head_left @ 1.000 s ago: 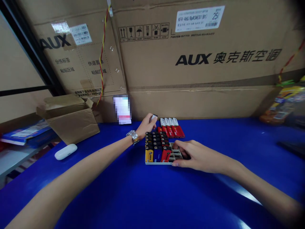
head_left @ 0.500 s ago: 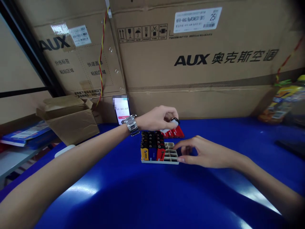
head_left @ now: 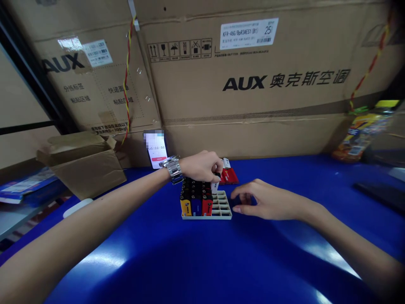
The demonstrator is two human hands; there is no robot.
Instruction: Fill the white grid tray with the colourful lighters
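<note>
My left hand (head_left: 204, 164), a metal watch on its wrist, pinches a white block-shaped battery (head_left: 214, 186) with a black top, held upright over the back of a pale tray (head_left: 221, 217). Yellow batteries (head_left: 185, 207), blue batteries (head_left: 196, 207) and red batteries (head_left: 207, 207) stand in rows in the left part of the tray. Its right part shows bare compartments. Just right of the tray, my right hand (head_left: 253, 200) hovers with curved fingers and thumb apart, holding nothing. Behind the tray lie red batteries (head_left: 228, 176) and a white battery (head_left: 226, 163).
A phone (head_left: 157, 152) showing a timer leans against the large cardboard box (head_left: 284, 114) at the back. An open carton (head_left: 91, 169) stands at left, near a white rounded object (head_left: 77, 208). A bottle (head_left: 356, 135) and a dark flat object (head_left: 379, 196) are at right.
My left hand has come down and towards me with the white battery, from behind the tray to over it. My right hand, which was at the tray's right edge, is now slightly off it.
</note>
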